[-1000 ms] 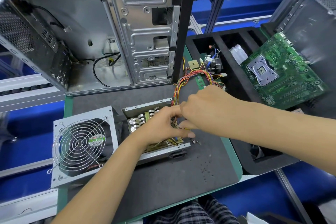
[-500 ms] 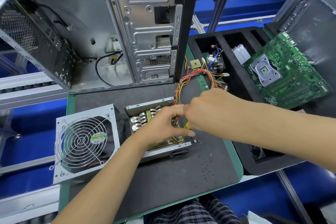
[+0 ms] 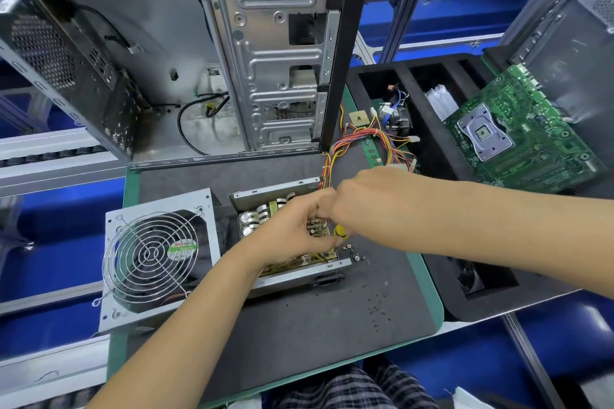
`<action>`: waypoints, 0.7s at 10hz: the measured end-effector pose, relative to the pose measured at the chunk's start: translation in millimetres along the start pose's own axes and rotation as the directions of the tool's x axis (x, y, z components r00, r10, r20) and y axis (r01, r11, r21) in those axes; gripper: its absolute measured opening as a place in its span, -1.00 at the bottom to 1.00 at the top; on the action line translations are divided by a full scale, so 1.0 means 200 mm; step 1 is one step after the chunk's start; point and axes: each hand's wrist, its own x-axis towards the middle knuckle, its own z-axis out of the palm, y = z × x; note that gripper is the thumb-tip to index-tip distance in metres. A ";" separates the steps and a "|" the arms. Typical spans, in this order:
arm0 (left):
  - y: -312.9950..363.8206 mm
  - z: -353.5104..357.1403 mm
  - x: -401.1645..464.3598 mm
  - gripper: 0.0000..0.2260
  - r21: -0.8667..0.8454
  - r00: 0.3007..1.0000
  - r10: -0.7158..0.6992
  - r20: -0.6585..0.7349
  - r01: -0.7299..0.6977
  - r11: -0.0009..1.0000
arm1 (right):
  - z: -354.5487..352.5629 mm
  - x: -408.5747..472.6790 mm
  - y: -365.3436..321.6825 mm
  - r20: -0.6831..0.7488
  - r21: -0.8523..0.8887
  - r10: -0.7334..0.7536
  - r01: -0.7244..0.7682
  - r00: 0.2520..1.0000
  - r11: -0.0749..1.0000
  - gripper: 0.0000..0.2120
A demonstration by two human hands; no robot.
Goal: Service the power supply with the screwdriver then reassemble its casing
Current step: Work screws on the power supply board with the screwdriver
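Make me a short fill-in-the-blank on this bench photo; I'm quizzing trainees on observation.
1. The fan cover lies to the ____ of the open power supply.
2. The loose screws lie on the ____ mat.
3. The green motherboard leans on the black foam ____.

Missing: left; grey; tray

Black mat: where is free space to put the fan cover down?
On the black mat, the patch nearest the person, in front of the open power supply, is bare except small specks. Crowded: right of the supply, with loose screws and the wire bundle.
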 end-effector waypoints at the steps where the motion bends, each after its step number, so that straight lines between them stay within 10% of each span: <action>1: 0.00 0.02 0.01 -0.75 0.011 0.998 -0.021 -0.065 0.022 1.000 | -0.04 -0.02 -0.01 -0.017 -0.030 -0.002 0.002 1.000 1.000 -0.81; 7: -0.01 0.00 0.02 -0.82 0.048 0.999 -0.027 0.031 0.025 0.999 | 0.03 0.02 -0.05 -0.097 -0.122 0.036 -0.048 0.995 0.991 -0.72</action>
